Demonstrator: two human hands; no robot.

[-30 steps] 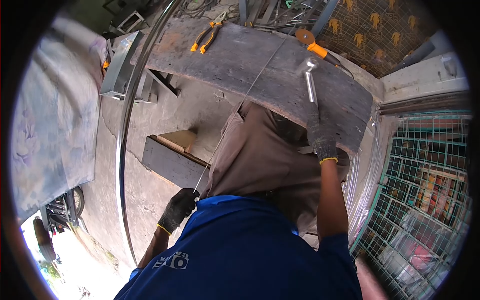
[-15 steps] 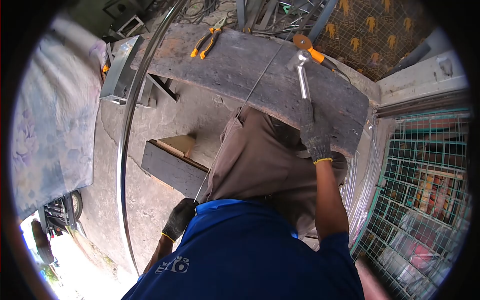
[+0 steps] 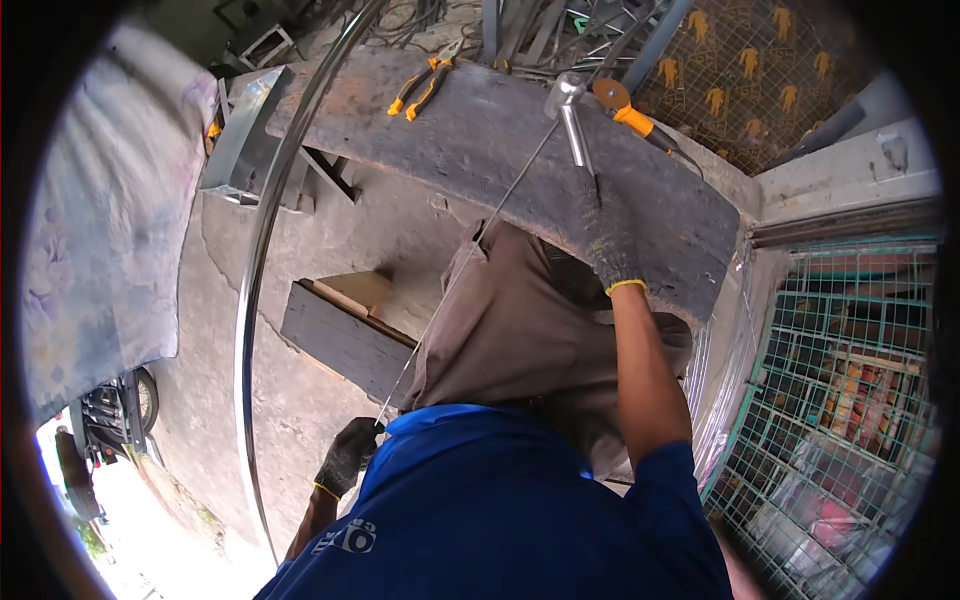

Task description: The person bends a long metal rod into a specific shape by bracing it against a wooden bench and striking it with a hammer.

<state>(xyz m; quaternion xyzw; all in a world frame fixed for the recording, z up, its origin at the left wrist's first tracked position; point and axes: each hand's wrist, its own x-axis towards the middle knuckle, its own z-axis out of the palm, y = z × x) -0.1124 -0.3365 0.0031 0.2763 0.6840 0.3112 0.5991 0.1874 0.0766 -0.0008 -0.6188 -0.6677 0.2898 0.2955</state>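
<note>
Closed grip of right hand [image 3: 607, 232] on hammer [image 3: 574, 115], left hand [image 3: 347, 457] around rod [image 3: 440, 302]

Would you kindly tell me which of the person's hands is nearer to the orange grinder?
The right. The right hand, holding the hammer, is over the bench, near the grinder; the left hand, gripping the thin rod, is beside the blue shirt.

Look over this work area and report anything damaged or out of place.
The concrete floor shows a jagged crack beside the curved metal tube. The dark board looks scuffed, with a worn reddish patch toward its left end. Nothing appears spilled; the pliers simply lie with handles spread.
</note>
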